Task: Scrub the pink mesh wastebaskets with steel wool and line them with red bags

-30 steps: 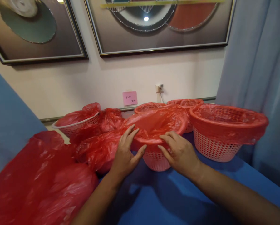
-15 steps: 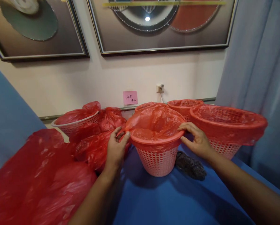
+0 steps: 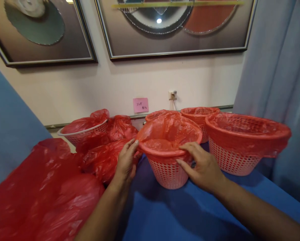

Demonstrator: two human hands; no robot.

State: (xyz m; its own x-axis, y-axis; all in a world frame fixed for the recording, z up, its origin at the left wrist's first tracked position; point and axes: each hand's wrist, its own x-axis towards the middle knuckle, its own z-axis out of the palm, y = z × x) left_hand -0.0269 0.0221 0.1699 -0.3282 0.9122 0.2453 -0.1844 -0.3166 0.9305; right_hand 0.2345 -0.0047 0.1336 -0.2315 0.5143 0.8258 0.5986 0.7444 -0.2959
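A small pink lattice basket (image 3: 168,174) stands upright on the blue-covered table. It is lined with a red plastic bag (image 3: 170,129), whose edge is turned over the rim. At the left of the rim my left hand (image 3: 126,159) is closed, thumb and fingers at the bag's folded edge. My right hand (image 3: 202,165) pinches the overhanging bag at the front right, fingers on top of the rim and thumb below it. The dark mesh bundle by the basket is almost fully hidden behind my right hand.
A larger lined basket (image 3: 235,157) stands on the right. Further red baskets (image 3: 200,115) sit at the back by the wall. Loose red plastic bags (image 3: 46,187) and a white-rimmed basket (image 3: 86,134) fill the left. A pink note (image 3: 140,105) is on the wall.
My right hand has moved left and toward me along the rim, from the right side to the front right, now covering the dark bundle. My left hand stays at the left rim.
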